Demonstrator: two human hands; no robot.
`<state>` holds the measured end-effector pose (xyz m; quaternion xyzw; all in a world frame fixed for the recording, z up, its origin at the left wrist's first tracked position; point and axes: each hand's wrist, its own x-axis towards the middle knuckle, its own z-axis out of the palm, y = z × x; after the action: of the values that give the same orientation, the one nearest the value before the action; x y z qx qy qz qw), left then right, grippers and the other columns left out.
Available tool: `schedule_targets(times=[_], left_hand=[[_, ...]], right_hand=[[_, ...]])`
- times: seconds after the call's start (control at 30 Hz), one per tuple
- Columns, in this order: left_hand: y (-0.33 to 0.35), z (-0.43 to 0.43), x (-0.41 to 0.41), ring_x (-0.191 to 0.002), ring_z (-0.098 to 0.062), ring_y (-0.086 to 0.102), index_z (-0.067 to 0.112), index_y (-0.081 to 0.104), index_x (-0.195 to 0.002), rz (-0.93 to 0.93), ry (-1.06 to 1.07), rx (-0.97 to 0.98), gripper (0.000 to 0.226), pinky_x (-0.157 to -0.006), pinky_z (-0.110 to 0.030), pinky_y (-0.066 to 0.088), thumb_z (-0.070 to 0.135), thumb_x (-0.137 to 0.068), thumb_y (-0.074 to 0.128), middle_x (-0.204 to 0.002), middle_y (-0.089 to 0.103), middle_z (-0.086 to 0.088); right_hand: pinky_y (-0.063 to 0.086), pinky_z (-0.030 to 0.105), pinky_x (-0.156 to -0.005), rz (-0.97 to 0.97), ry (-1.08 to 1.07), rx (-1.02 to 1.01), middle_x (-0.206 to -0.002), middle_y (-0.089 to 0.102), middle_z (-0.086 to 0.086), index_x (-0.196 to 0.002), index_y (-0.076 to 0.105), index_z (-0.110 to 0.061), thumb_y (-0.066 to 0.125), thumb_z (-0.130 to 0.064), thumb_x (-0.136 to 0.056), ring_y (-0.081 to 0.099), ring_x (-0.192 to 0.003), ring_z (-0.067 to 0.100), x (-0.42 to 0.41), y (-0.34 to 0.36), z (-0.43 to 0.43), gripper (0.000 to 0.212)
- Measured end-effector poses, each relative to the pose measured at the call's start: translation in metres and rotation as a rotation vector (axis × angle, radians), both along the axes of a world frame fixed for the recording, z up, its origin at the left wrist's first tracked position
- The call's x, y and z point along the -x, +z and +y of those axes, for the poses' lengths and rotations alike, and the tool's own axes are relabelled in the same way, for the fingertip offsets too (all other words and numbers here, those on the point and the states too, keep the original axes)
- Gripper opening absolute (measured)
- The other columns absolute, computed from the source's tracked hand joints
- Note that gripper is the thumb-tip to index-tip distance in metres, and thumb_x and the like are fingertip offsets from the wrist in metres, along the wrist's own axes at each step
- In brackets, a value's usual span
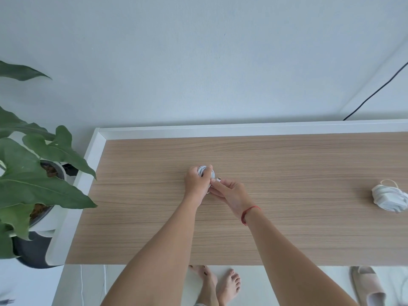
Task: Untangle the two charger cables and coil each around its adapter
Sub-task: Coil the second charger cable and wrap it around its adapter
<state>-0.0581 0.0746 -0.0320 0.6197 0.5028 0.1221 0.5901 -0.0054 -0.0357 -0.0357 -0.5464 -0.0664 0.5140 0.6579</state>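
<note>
Over the middle of the wooden table (pixel 287 162), my left hand (pixel 196 183) grips a white adapter wound with its white cable (pixel 203 170); most of the bundle is hidden by the fingers. My right hand (pixel 229 192) meets it from the right, and its fingertips pinch the cable's free end with a small metal plug (pixel 218 179). A second white charger (pixel 389 198) lies alone at the right side of the table, its cable wrapped around the adapter with one loose loop sticking up.
A potted plant (pixel 33 180) with large green leaves stands just off the table's left edge. A white rail (pixel 242 129) borders the far and left sides. A black cord (pixel 375 93) runs down the wall at the right. Bare feet and a slipper (pixel 367 286) are below the near edge.
</note>
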Motion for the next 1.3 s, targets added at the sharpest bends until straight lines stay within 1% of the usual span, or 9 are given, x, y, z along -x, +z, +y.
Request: schedule_targets(times=[0.03, 0.1, 0.3, 0.47, 0.67, 0.8, 0.97, 1.13, 1.3], left_hand=[[-0.007, 0.001, -0.001, -0.091, -0.032, 0.065, 0.016, 0.061, -0.077, 0.018, -0.006, -0.033, 0.042, -0.073, -0.048, 0.058, 0.057, -0.074, 0.06, -0.09, 0.068, -0.011], [-0.019, 0.002, -0.001, -0.095, -0.034, 0.063, 0.021, 0.057, -0.072, 0.042, -0.023, -0.068, 0.042, -0.079, -0.055, 0.055, 0.063, -0.069, 0.057, -0.089, 0.066, -0.008], [-0.015, -0.004, -0.003, -0.097, -0.035, 0.06, 0.019, 0.052, -0.068, 0.036, 0.033, -0.096, 0.042, -0.084, -0.053, 0.053, 0.061, -0.07, 0.058, -0.084, 0.063, -0.008], [-0.01, -0.009, -0.002, -0.099, -0.037, 0.058, 0.02, 0.048, -0.067, 0.014, 0.061, -0.111, 0.035, -0.086, -0.052, 0.051, 0.052, -0.076, 0.061, -0.081, 0.059, -0.005], [-0.014, -0.008, -0.002, -0.101, -0.035, 0.059, 0.022, 0.051, -0.069, -0.003, 0.078, -0.082, 0.036, -0.088, -0.05, 0.052, 0.057, -0.069, 0.061, -0.09, 0.063, -0.013], [-0.017, -0.008, -0.001, -0.096, -0.035, 0.061, 0.023, 0.048, -0.066, -0.006, 0.073, -0.083, 0.036, -0.084, -0.05, 0.054, 0.057, -0.069, 0.062, -0.091, 0.064, -0.014], [-0.02, -0.008, -0.003, -0.097, -0.03, 0.061, 0.021, 0.052, -0.072, -0.001, 0.08, -0.088, 0.039, -0.087, -0.05, 0.053, 0.059, -0.066, 0.061, -0.094, 0.065, -0.011], [-0.02, -0.009, -0.003, -0.101, -0.032, 0.06, 0.022, 0.05, -0.069, 0.0, 0.086, -0.095, 0.037, -0.086, -0.053, 0.053, 0.057, -0.067, 0.061, -0.093, 0.063, -0.008], [-0.018, -0.009, -0.002, -0.101, -0.035, 0.06, 0.023, 0.05, -0.068, 0.0, 0.065, -0.098, 0.036, -0.083, -0.057, 0.053, 0.057, -0.066, 0.063, -0.088, 0.06, -0.004]], right_hand=[[0.047, 0.036, -0.104, 0.012, 0.013, -0.005, -0.106, 0.072, 0.018, -0.095, 0.075, -0.004, 0.062, -0.018, -0.093, 0.068, -0.107, 0.025, 0.0, 0.0, -0.002, 0.019], [0.047, 0.033, -0.104, 0.036, 0.019, -0.016, -0.108, 0.072, 0.018, -0.102, 0.072, 0.001, 0.06, -0.018, -0.094, 0.068, -0.107, 0.023, 0.0, 0.0, -0.006, 0.024], [0.045, 0.032, -0.104, 0.135, -0.029, -0.055, -0.11, 0.071, 0.017, -0.102, 0.071, 0.003, 0.058, -0.014, -0.095, 0.066, -0.111, 0.024, 0.008, -0.002, -0.01, 0.023], [0.048, 0.026, -0.099, 0.064, 0.009, -0.004, -0.107, 0.073, 0.013, -0.103, 0.073, -0.001, 0.058, -0.017, -0.095, 0.067, -0.108, 0.019, 0.008, -0.005, -0.013, 0.023], [0.054, 0.024, -0.086, -0.032, 0.037, 0.13, -0.096, 0.075, 0.01, -0.094, 0.074, -0.007, 0.061, -0.023, -0.094, 0.07, -0.097, 0.017, 0.006, -0.01, -0.008, 0.021], [0.052, 0.022, -0.078, 0.055, 0.113, 0.105, -0.084, 0.073, 0.005, -0.084, 0.072, -0.01, 0.059, -0.023, -0.095, 0.071, -0.087, 0.013, 0.001, -0.004, -0.011, 0.021], [0.054, 0.022, -0.074, 0.129, 0.16, 0.144, -0.081, 0.071, 0.005, -0.081, 0.069, -0.009, 0.06, -0.02, -0.095, 0.07, -0.079, 0.013, 0.002, -0.004, -0.013, 0.02], [0.054, 0.021, -0.063, 0.097, 0.214, 0.204, -0.077, 0.065, 0.009, -0.08, 0.064, -0.005, 0.062, -0.017, -0.093, 0.069, -0.069, 0.013, 0.002, -0.003, -0.008, 0.018], [0.057, 0.022, -0.068, 0.055, 0.304, 0.258, -0.072, 0.063, 0.006, -0.084, 0.066, -0.004, 0.061, -0.014, -0.094, 0.068, -0.067, 0.013, -0.001, 0.0, -0.007, 0.015]])
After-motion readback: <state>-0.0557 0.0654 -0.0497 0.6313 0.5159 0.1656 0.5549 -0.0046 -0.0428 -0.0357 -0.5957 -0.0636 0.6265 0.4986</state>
